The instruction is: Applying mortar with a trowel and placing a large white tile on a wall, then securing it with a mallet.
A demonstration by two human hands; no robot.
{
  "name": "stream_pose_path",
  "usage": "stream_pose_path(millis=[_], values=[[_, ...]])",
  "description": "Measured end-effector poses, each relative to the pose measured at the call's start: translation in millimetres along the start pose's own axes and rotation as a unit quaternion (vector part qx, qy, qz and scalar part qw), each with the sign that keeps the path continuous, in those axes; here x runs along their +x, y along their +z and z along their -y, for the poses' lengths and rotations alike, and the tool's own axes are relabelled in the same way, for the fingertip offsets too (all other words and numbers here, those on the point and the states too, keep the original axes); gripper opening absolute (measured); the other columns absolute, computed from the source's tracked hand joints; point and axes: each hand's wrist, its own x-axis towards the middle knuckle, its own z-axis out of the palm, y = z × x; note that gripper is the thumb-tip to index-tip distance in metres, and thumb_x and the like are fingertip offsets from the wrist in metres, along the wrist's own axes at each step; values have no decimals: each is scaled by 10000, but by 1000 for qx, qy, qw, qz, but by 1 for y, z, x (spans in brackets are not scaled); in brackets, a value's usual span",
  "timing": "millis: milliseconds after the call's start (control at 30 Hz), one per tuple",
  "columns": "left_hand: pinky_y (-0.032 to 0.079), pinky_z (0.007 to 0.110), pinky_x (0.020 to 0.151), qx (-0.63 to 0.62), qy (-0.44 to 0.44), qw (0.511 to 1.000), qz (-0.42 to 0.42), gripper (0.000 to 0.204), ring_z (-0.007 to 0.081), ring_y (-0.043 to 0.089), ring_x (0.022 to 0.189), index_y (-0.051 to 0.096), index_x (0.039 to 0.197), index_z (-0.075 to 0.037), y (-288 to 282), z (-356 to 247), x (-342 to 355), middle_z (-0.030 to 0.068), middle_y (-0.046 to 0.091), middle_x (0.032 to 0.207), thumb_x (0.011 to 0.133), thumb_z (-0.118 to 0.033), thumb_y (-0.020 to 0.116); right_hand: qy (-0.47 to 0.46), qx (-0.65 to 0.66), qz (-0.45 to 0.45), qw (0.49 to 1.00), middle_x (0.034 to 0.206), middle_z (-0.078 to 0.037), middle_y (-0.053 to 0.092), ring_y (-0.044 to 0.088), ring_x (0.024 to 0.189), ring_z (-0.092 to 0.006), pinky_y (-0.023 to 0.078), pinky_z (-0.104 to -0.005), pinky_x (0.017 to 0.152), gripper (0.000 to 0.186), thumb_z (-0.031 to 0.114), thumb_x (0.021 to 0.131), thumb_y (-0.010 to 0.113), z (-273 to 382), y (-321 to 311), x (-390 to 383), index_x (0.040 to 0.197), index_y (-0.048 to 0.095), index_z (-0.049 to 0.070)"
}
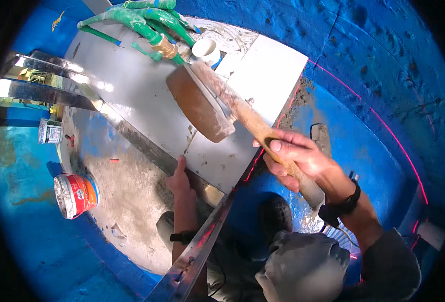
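My right hand (298,161) grips the wooden handle (250,116) of a mallet, whose brown, dust-marked head (197,100) hangs over white tiles (217,161). My left hand (181,181) touches the lower tile edge at a seam, index finger stretched out; its other fingers are partly hidden. A long metal straightedge (202,231) runs diagonally beside the tiles toward the lower edge. Green pipes (132,20) with a brass fitting and a white cylindrical cup or pipe (206,50) sit at the far end of the tiled surface.
A red-and-white bucket (79,196) and a smaller white bucket (50,132) are on the left. Shiny metal bars (51,95) cross the upper left. A blue rough wall (383,75) curves around the right, marked by red laser lines. My legs are below, near the concrete-stained floor (122,176).
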Motion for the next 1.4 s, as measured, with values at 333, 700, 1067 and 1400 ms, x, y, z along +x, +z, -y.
stream_pose_path(millis=[333,700,1067,1400], values=[[539,437,1011,-15,-4,1000,12,827,304,646,1178,448,1419,132,-22,17,26,206,611,1366,833,-237,899,47,-89,34,994,706,-39,519,489,450,-128,398,-285,386,431,394,1093,546,-10,-2,9,1358,561,55],[531,449,1013,11,-4,999,49,840,318,620,1223,399,1490,89,-1,4,9,217,568,1426,863,-216,869,98,-50,40,993,714,-21,486,483,498,-107,392,-280,418,427,419,1084,565,-18,-6,19,1322,562,65],[392,525,1171,512,503,693,73,827,450,497,1378,374,1490,130,-4,-30,-16,318,471,1512,928,-325,774,-56,-40,9,998,747,-65,536,541,500,-149,458,-296,397,324,265,1095,560,5,-10,-17,1335,520,51],[293,542,1232,573,627,375,372,995,466,389,1464,457,1419,153,130,-82,-40,347,441,1527,771,-493,846,-181,-3,-8,983,752,-59,572,555,453,-155,461,-291,364,299,309,1105,542,43,-3,-6,1221,508,35]])
